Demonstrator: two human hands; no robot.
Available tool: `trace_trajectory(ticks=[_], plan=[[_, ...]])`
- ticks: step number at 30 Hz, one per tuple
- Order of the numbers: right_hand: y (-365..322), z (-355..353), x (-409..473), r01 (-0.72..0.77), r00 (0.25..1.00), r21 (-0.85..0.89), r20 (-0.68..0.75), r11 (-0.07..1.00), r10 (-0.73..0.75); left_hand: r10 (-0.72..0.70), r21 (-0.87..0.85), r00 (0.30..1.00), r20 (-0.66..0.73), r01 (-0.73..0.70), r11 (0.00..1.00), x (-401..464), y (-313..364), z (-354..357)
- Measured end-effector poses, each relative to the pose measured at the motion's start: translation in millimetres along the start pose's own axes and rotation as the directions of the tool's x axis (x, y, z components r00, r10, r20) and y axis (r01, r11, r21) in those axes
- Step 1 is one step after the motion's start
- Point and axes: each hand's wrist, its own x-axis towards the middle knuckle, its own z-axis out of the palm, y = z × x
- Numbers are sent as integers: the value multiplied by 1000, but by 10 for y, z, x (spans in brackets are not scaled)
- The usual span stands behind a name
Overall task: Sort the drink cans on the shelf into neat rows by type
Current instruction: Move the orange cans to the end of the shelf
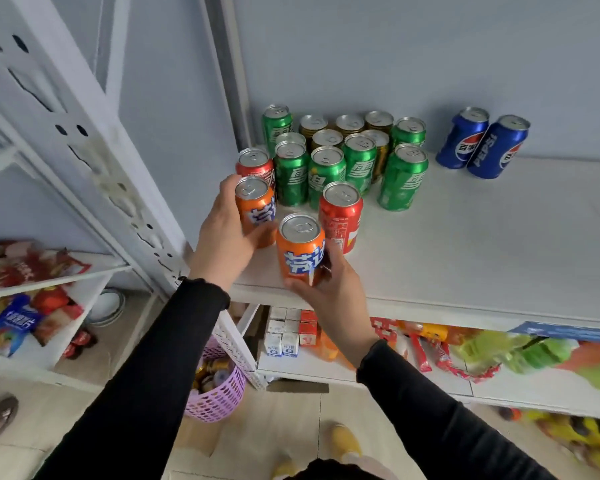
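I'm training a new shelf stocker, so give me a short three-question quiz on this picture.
1. True or false: both hands hold orange cans.
2. Which cans stand apart on the far right? A green, B blue, C red.
3. Fill in: the red can next to the right hand's can stands ____ the green cans.

Key: 1 true: left hand grips one orange can, right hand another orange can. 2 B, the blue cans. 3 in front of.

Orange cans (300, 251) with blue-white lettering, green cans (402, 178), red cans (340, 216), blue cans (497, 147), white shelf (482, 244), black sleeves (160, 368).
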Motion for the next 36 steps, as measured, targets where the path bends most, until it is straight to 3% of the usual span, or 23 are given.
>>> trace_trajectory(ticks=[6, 14, 22, 30, 36], plan=[[-27, -332, -339, -51, 981, 1, -189, 999, 50, 78, -71, 996, -51, -81, 994, -257, 140, -49], [146, -1133, -608, -104, 912, -13, -401, 994, 90, 291, -110, 953, 89, -281, 953, -692, 902, 266], [607, -2835, -1182, -127, 803, 6, -586, 992, 107, 424, -220, 877, 224, -379, 899, -974, 2339, 1547], [1065, -4804, -1659, -189, 733, -33, -670, 981, 119, 488, -358, 829, 273, -384, 851, -1313, 4016, 2839], [1319, -5826, -1627, -236, 689, -73, -715, 969, 114, 513, -385, 801, 307, -389, 837, -1296, 4868, 3606]])
